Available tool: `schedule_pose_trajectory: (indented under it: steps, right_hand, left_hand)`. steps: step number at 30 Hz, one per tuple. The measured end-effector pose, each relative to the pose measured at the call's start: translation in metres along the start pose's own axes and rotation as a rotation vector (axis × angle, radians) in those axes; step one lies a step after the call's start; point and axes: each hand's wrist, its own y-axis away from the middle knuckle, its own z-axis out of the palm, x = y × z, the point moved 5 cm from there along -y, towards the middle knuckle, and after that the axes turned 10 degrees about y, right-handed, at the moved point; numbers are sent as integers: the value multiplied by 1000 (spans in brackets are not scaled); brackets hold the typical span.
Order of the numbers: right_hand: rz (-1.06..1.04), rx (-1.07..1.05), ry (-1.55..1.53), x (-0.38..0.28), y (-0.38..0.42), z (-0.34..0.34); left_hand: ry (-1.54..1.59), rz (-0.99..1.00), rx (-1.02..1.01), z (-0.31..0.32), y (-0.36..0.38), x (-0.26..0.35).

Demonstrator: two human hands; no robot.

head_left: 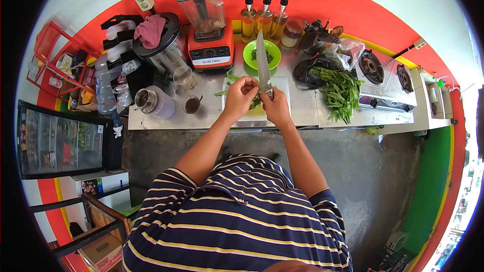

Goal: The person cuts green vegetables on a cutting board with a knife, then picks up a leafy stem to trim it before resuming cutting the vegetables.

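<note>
My right hand (276,108) is closed round the handle of a kitchen knife (263,63), whose blade points up and away from me. Beside it my left hand (241,98) has its fingers curled in a pinch close to the knife; what they hold is too small to make out. Both hands are over a white cutting board (283,89). Green leaves (231,77) lie on its left side, partly hidden by my left hand. Just beyond the board stands a lime green bowl (275,50) with chopped greens inside, and the blade overlaps it in this view.
Leafy green stems (339,93) spill from a black bag at the right, near a gas stove (387,83). A red blender (210,48), several pump bottles (263,17), a glass of dark drink (191,105) and a metal jug (155,102) also stand on the steel counter (305,113).
</note>
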Motion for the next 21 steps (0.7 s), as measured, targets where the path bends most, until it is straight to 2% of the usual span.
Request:
schedule_pose_trajectory:
  steps: [4, 6, 13, 15, 19, 21]
  right_hand:
    - [10, 23, -61, 0, -4, 3]
    - [8, 28, -82, -2, -4, 3]
    - [14, 48, -46, 1, -7, 6]
    - [11, 70, -32, 4, -8, 5]
    - [10, 78, -12, 9, -9, 5]
    - [7, 85, -5, 9, -7, 4]
  left_hand:
    - [-46, -110, 94, -4, 3, -4]
    - [-103, -269, 68, -5, 4, -12]
    - [206, -308, 93, -7, 4, -19]
    - [375, -472, 73, -5, 7, -23]
    - [398, -541, 49, -9, 6, -33]
    - [266, -512, 50, -17, 3, -39]
